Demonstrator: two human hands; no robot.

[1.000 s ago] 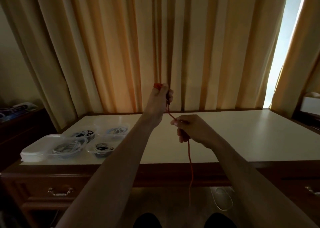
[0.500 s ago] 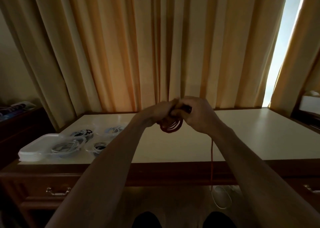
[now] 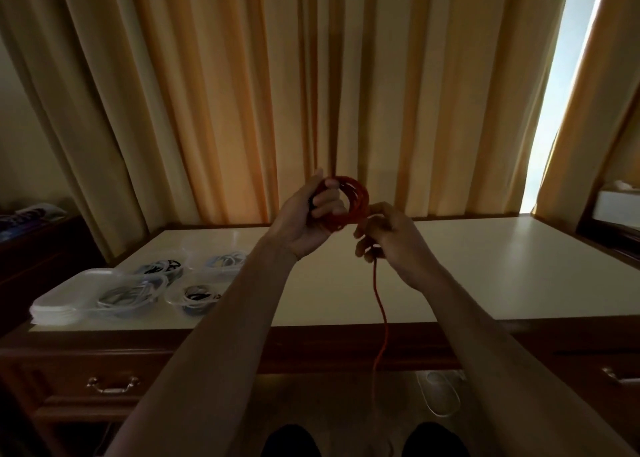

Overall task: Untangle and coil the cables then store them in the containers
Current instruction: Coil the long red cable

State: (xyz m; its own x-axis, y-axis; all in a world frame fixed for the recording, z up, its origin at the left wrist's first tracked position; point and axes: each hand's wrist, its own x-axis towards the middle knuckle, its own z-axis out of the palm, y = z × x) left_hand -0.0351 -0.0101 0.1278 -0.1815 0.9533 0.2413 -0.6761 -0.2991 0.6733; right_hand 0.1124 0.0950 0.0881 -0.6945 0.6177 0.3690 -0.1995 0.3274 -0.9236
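Head view gives me the red cable wound into a coil above the desk. My left hand grips that coil, fingers curled through it. My right hand pinches the loose tail, which hangs past the desk edge. Clear containers with coiled cables sit at the left.

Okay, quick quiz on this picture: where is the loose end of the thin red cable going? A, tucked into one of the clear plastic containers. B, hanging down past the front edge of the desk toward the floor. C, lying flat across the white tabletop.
B: the thin red cable drops from the right hand past the desk's front edge, while the left hand holds the coil.
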